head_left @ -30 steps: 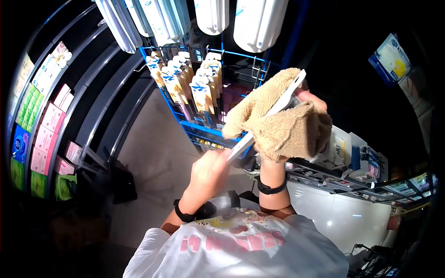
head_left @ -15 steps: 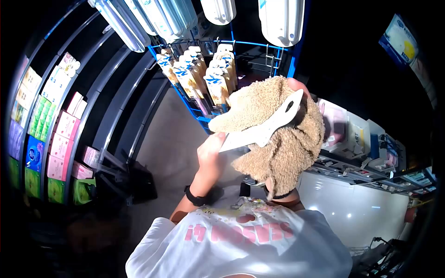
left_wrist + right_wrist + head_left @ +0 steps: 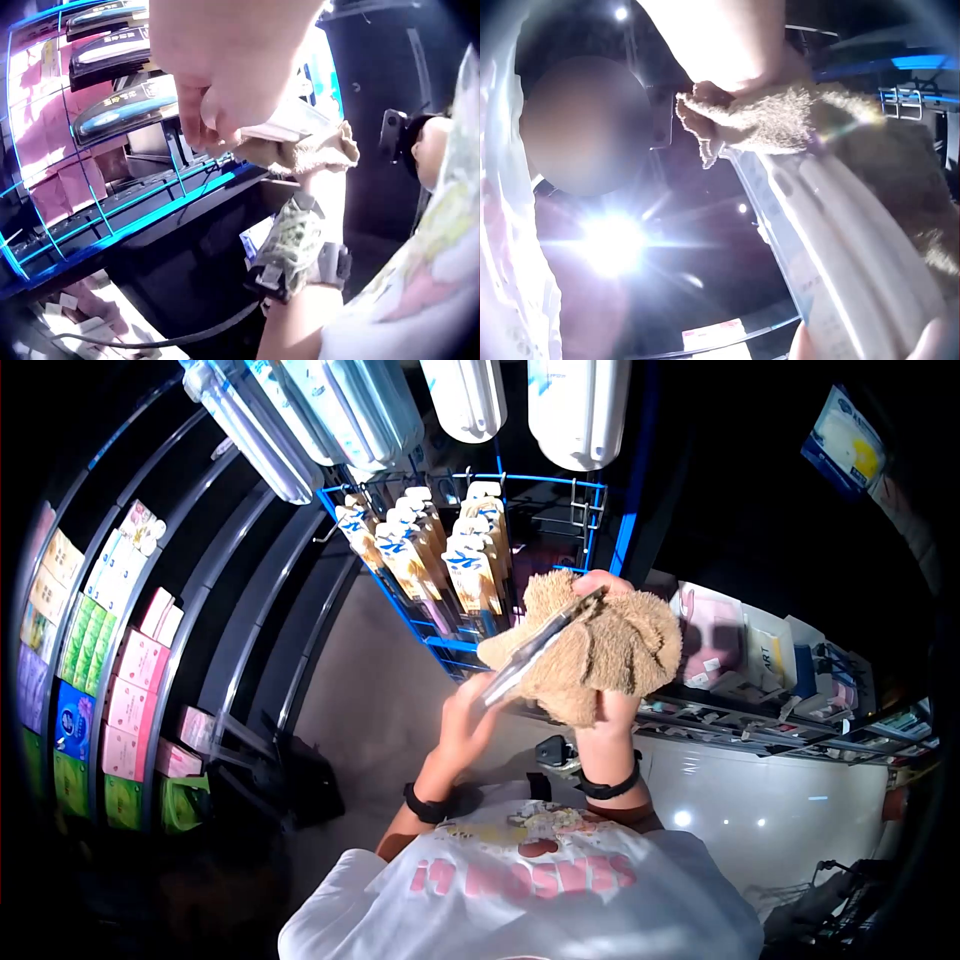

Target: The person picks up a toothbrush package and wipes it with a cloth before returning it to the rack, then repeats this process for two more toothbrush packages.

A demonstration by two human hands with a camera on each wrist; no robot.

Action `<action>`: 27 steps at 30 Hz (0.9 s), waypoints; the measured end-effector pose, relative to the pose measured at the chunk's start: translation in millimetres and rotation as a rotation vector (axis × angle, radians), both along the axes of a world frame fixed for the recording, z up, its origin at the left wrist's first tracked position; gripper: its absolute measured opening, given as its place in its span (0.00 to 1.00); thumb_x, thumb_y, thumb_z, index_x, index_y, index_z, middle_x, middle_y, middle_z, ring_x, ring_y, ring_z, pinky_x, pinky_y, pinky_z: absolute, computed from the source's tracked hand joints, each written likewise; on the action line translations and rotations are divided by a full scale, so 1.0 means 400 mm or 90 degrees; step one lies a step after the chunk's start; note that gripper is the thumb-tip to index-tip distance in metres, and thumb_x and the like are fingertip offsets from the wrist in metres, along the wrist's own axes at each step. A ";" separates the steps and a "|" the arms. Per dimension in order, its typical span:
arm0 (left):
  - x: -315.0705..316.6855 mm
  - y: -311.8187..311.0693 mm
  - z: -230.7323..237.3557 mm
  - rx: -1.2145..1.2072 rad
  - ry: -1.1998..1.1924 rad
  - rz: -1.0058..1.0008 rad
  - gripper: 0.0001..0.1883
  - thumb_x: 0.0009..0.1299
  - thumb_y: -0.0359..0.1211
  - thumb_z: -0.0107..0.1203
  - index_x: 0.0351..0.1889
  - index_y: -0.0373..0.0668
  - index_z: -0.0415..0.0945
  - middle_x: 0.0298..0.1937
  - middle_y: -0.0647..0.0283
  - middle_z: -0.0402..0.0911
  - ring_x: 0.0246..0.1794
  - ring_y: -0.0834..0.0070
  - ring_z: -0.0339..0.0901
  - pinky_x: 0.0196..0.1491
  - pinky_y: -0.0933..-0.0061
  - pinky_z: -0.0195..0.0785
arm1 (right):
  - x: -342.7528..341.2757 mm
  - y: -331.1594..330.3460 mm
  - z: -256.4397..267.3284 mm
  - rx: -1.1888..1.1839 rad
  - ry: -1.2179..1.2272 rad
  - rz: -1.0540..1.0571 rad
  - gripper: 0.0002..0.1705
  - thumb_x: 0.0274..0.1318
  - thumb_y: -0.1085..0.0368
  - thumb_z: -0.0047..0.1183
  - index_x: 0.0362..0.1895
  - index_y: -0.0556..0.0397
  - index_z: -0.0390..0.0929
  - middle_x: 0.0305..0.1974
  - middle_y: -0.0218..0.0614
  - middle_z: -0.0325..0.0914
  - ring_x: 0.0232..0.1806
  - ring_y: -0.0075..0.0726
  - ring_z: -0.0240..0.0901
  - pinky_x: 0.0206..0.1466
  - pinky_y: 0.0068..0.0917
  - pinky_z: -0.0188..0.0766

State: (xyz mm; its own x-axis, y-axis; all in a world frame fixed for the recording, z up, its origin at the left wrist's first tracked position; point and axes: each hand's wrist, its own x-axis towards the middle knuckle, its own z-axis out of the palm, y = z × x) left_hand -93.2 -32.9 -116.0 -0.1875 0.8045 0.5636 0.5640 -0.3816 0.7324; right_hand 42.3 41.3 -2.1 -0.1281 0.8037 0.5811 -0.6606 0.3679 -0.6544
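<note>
In the head view, my left hand (image 3: 465, 720) pinches the lower end of a long, narrow package (image 3: 540, 645), which slants up to the right. The package has a white back card and a clear, ridged plastic front, the ridges showing best in the right wrist view (image 3: 840, 217). My right hand (image 3: 605, 584) holds a tan terry cloth (image 3: 625, 645) against the package's upper end. Much of that hand is hidden by the cloth, with some fingers showing over its top edge. Folds of cloth lie on both sides of the package.
Ahead stands a blue wire rack (image 3: 440, 645) with hanging cream packages (image 3: 475, 560). Large white and blue packages (image 3: 575, 410) hang above it. Shelves with pink boxes (image 3: 130, 670) curve along the left. Boxed goods (image 3: 770, 645) line a low shelf on the right.
The package has turned from showing its broad white card to a darker, narrower side. Since half a second ago, the cloth has shifted lower along with the right hand; the left hand keeps its pinch.
</note>
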 end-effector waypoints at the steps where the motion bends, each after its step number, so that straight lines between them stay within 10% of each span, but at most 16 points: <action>1: -0.003 0.007 -0.012 -0.004 -0.063 -0.031 0.20 0.55 0.24 0.54 0.46 0.38 0.64 0.36 0.54 0.75 0.33 0.63 0.75 0.36 0.71 0.66 | 0.005 0.011 -0.010 0.062 0.003 0.000 0.25 0.44 0.63 0.51 0.46 0.63 0.62 0.41 0.39 0.67 0.42 0.28 0.64 0.47 0.23 0.61; 2: -0.005 0.004 -0.003 -0.053 -0.094 -0.073 0.19 0.56 0.24 0.53 0.46 0.37 0.63 0.37 0.55 0.75 0.33 0.69 0.75 0.36 0.72 0.67 | 0.007 0.027 -0.009 -0.018 0.160 0.299 0.28 0.48 0.59 0.49 0.50 0.65 0.59 0.44 0.41 0.67 0.44 0.29 0.65 0.49 0.24 0.63; 8: 0.046 0.001 0.052 -0.087 -0.398 -0.223 0.19 0.59 0.20 0.49 0.48 0.34 0.58 0.37 0.55 0.74 0.36 0.74 0.74 0.38 0.74 0.68 | 0.013 0.050 -0.124 0.069 0.315 0.383 0.33 0.48 0.57 0.51 0.55 0.59 0.55 0.48 0.41 0.65 0.49 0.34 0.64 0.52 0.28 0.63; 16: -0.009 -0.017 0.049 -0.211 -0.152 -0.207 0.21 0.59 0.26 0.51 0.50 0.38 0.60 0.33 0.60 0.75 0.30 0.78 0.73 0.34 0.76 0.65 | 0.001 0.055 -0.081 -0.221 0.221 0.270 0.27 0.52 0.60 0.45 0.55 0.57 0.56 0.49 0.41 0.64 0.49 0.38 0.64 0.52 0.32 0.63; 18: -0.021 -0.028 0.069 -0.184 -0.068 -0.171 0.20 0.58 0.29 0.53 0.48 0.38 0.61 0.29 0.56 0.74 0.27 0.71 0.73 0.32 0.75 0.64 | -0.003 0.063 -0.153 -0.009 0.086 0.159 0.28 0.51 0.61 0.48 0.55 0.54 0.56 0.50 0.40 0.63 0.51 0.37 0.62 0.53 0.35 0.62; 27: -0.016 -0.060 0.103 -0.284 -0.160 -0.234 0.20 0.59 0.24 0.50 0.49 0.34 0.57 0.33 0.60 0.74 0.31 0.78 0.72 0.32 0.78 0.67 | -0.004 0.043 -0.152 -0.194 0.155 0.142 0.22 0.55 0.60 0.41 0.53 0.55 0.58 0.47 0.38 0.64 0.47 0.36 0.65 0.47 0.34 0.67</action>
State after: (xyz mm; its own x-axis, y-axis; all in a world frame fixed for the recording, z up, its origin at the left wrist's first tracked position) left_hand -99.6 -56.8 -74.7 0.0627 0.9891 0.1332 0.2444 -0.1446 0.9588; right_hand 40.8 58.4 -62.9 -0.2063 0.9112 0.3566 -0.8503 0.0135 -0.5262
